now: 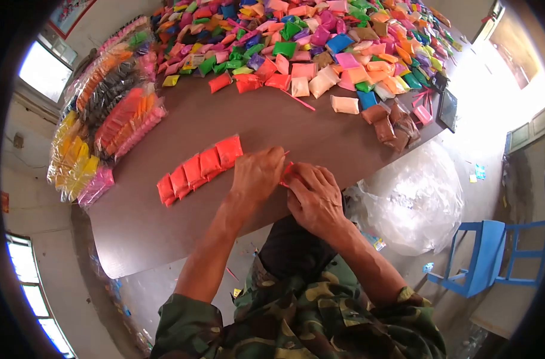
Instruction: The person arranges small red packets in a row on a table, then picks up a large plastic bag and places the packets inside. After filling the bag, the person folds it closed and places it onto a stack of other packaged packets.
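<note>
My left hand [260,170] is closed in a pinch above the table's near edge, slightly blurred. A thin red bit shows at its fingertips, too small to name. Just to its right, my right hand [315,194] has its fingers wrapped round a small red packet [288,173], mostly hidden by the fingers. Left of my left hand, a row of several red packets [193,171] in transparent wrapping lies on the brown table [147,233]. The row's right end reaches close to my left wrist.
A big heap of multicoloured packets [284,48] covers the far side. Bundled packet strips [108,107] are stacked at left. Brown packets [393,125] and a dark flat device [447,110] lie near the right edge. Beyond it are a large plastic bag [413,206] and a blue chair [484,257].
</note>
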`<control>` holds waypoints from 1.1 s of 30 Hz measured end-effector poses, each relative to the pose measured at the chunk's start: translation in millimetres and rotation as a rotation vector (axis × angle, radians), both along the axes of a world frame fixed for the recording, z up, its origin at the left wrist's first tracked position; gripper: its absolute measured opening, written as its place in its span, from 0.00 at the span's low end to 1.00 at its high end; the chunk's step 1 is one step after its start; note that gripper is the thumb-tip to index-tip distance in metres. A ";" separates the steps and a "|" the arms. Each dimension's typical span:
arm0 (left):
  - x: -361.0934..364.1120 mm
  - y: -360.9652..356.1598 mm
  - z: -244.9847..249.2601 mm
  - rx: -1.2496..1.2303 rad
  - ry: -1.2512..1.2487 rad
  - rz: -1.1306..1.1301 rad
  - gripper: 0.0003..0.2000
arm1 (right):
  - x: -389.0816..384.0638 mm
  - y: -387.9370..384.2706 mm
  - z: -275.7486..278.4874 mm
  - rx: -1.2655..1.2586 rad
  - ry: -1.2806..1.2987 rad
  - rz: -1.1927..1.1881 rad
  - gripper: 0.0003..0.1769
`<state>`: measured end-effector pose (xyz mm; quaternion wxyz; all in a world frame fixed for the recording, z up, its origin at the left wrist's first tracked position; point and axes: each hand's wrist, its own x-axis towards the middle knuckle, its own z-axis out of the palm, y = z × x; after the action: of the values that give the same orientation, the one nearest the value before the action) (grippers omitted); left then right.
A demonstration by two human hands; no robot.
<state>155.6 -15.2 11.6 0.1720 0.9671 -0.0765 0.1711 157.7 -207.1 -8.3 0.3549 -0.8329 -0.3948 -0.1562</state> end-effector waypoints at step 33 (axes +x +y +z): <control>-53.5 -39.1 -2.2 -0.216 -0.187 0.101 0.10 | -19.7 -34.8 8.0 0.010 -0.020 -0.029 0.27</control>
<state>102.1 -54.3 9.4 0.2583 0.9254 -0.0245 0.2763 138.0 -241.9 -0.3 0.3527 -0.8351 -0.3856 -0.1715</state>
